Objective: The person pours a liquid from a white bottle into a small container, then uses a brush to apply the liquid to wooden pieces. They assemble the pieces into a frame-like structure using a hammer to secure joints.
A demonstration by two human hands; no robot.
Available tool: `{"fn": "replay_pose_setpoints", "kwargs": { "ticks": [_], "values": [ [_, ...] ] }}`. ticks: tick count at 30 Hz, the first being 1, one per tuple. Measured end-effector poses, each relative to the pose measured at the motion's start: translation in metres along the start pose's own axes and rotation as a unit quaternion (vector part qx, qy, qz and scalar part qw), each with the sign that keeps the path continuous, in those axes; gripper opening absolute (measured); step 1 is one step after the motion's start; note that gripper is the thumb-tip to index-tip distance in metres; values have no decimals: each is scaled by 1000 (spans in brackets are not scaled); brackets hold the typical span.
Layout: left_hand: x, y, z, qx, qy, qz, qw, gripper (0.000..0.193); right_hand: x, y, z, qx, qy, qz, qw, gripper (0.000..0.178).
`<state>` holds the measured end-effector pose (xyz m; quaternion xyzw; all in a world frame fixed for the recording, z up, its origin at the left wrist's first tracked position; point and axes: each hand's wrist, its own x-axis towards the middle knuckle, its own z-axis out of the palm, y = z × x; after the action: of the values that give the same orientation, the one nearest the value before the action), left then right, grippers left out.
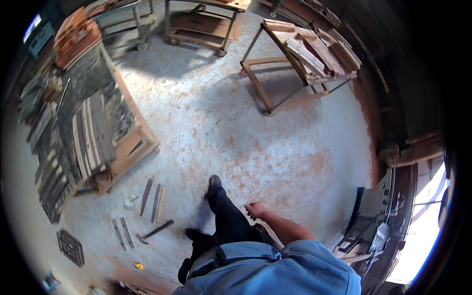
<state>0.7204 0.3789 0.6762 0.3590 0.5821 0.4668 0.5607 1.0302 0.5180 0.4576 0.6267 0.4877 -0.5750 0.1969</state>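
Note:
My right hand [254,210] hangs beside my right leg, over the bare floor, with its fingers loosely curled in. Nothing shows in it, and it touches nothing. My left hand is out of view. Down on the floor to my left lies a hammer [155,232] with a dark handle. Beyond it are several narrow wooden strips [146,197], and two thin dark strips [127,233] lie closer to the hammer's head. A small yellow round thing [138,266] sits nearer to me. Far left of it lies a dark grated panel [71,248].
A low wooden workbench [129,93] at left bears stacked dark slats [93,132] and an orange piece [76,37]. Wheeled carts [196,42] stand at the back. A metal-framed table [275,105] with boards is ahead right. Machinery [378,236] lines the right side by a bright opening.

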Motion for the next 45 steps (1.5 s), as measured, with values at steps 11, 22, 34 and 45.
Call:
{"fn": "replay_pose_setpoints", "kwargs": {
  "ticks": [11, 22, 34, 45],
  "values": [
    [229, 52, 4, 76, -49, -102, 991, 38, 93, -104, -180, 89, 36, -48, 994, 50],
    [449, 149, -9, 105, -205, -41, 972, 34, 129, -272, -366, 462, 220, -94, 854, 48],
    [643, 311, 68, 65, -494, 108, 860, 31, 195, -310, -509, 788, 260, -104, 549, 92],
    [833, 528, 150, -62, -567, 359, 738, 28, 291, -327, -661, 924, 275, -68, 257, 101]
  ]
}}
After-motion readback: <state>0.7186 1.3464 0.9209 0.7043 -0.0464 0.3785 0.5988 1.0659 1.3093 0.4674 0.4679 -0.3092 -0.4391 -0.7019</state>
